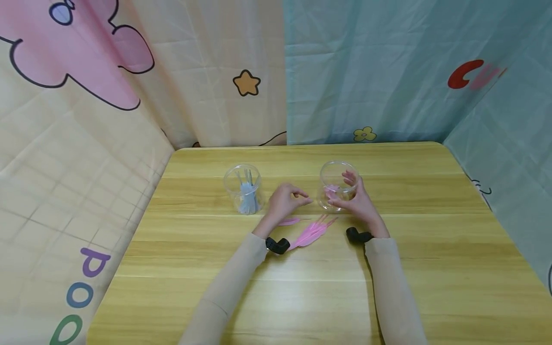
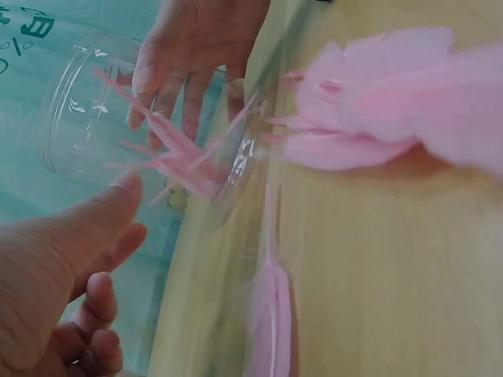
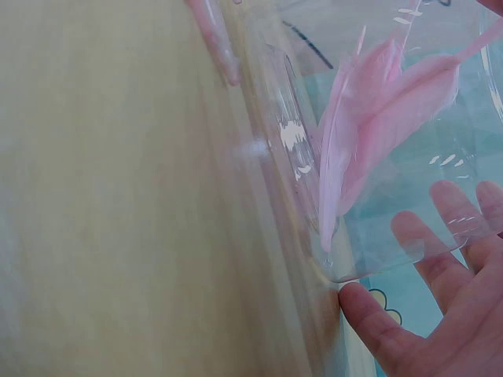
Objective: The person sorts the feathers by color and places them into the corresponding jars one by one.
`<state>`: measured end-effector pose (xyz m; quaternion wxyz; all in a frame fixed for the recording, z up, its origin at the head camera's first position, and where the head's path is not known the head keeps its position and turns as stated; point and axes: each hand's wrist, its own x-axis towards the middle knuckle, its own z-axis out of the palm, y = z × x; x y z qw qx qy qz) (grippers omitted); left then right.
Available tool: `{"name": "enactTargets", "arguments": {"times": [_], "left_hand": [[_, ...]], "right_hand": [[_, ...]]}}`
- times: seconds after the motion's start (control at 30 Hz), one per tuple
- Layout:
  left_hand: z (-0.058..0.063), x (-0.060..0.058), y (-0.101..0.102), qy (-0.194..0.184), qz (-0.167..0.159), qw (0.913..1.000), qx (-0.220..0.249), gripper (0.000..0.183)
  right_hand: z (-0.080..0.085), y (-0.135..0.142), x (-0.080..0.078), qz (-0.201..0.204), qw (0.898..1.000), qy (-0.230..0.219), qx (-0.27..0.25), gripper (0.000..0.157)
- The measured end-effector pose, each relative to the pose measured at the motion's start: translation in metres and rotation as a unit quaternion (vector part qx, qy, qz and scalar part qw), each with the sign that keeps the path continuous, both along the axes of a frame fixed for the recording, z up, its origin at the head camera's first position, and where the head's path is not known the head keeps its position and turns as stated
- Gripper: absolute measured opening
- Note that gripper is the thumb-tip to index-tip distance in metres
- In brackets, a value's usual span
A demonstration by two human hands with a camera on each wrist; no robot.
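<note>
Nearest, at lower centre of the head view, bare table (image 1: 302, 306) runs between two pale sleeves (image 1: 226, 292). Just beyond lies a bunch of loose pink feathers (image 1: 311, 234), quills toward the jars, perhaps laid that way for easy picking; a single feather (image 1: 290, 221) sits beside it, partly behind the left wrist.

Now the hands, mid-frame. The left hand (image 1: 286, 201) hangs between the jars, fingers bent, holding nothing. The right hand (image 1: 360, 203) clasps the clear right jar (image 1: 331, 176), thumb on the near side, fingers spread round the far side, likely to steady it. Inside, low down, are pink feathers (image 1: 331, 191). Over at left centre, the left jar (image 1: 232, 186) holds pale blue feathers (image 1: 247, 197), quills up; the colours look kept apart. Behind it all hangs a printed curtain (image 1: 371, 72).

Only the head view catches the blue ones. There, left thumb and forefinger seem almost to meet; the left wrist view, though blurred, shows the thumb well apart from the folded fingers. The right wrist view adds the pink vanes down at the jar's base, and the thumb at its edge.
</note>
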<state>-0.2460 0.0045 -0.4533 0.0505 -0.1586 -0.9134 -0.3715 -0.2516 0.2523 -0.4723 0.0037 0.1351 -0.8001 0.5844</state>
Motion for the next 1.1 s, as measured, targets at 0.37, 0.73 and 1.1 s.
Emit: {"name": "enactTargets", "arguments": {"times": [0.37,0.73,1.1], "left_hand": [[-0.012,0.005,-0.011,-0.101,-0.068,0.9883,-0.092,0.022],[-0.010,0.008,-0.009,-0.085,-0.085,0.9845,-0.128,0.023],[-0.014,0.008,-0.009,-0.047,-0.132,0.9744,-0.176,0.023]], "right_hand": [[0.006,0.000,0.002,0.006,1.000,-0.008,-0.012,0.099],[-0.001,0.000,-0.002,0.000,1.000,-0.001,-0.009,0.101],[-0.001,0.001,-0.001,-0.001,1.000,-0.003,-0.006,0.101]]}}
